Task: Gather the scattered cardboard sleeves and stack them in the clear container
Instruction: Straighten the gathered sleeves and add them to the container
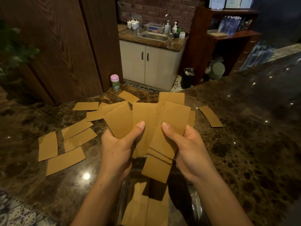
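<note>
Left hand (116, 149) and right hand (187, 149) both grip a fanned bunch of cardboard sleeves (146, 128) above the clear container (194, 204); more sleeves (65, 160) lie left on the desk (244, 144).

A dark marbled worktop (244, 144) carries a clear container (196, 204) at its near edge. To the left of the container and beyond it lie loose sleeves (78, 141), some overlapping. A lone sleeve (211, 116) lies beyond the container to the right. A pink-lidded jar (115, 82) stands far beyond it, to the left.

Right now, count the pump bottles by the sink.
2: first pump bottle beside the tap, second pump bottle just right of it. Others may be hidden behind clutter.
</note>
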